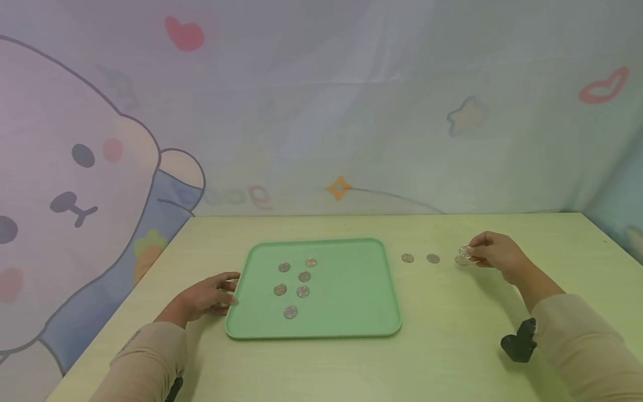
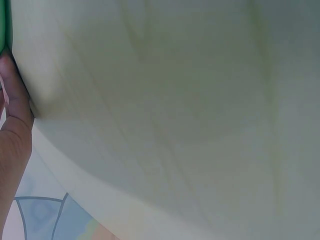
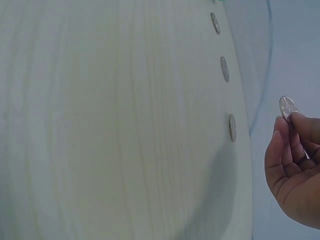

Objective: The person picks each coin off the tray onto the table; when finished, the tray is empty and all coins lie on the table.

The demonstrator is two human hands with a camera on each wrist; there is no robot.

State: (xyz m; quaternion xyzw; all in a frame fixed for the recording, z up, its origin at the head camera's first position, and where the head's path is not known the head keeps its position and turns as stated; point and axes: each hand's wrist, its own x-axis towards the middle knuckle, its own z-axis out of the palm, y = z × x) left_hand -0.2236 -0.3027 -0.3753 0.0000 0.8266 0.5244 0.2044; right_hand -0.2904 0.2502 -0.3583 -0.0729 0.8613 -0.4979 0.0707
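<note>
On the pale tabletop (image 1: 452, 357), the left hand (image 1: 206, 297) rests with relaxed fingers touching the left rim of a green tray (image 1: 351, 324) that holds six coins. Farther right, the right hand (image 1: 497, 254) pinches one coin (image 1: 465, 251) just above three coins (image 1: 433, 258) lying in a row.
</note>
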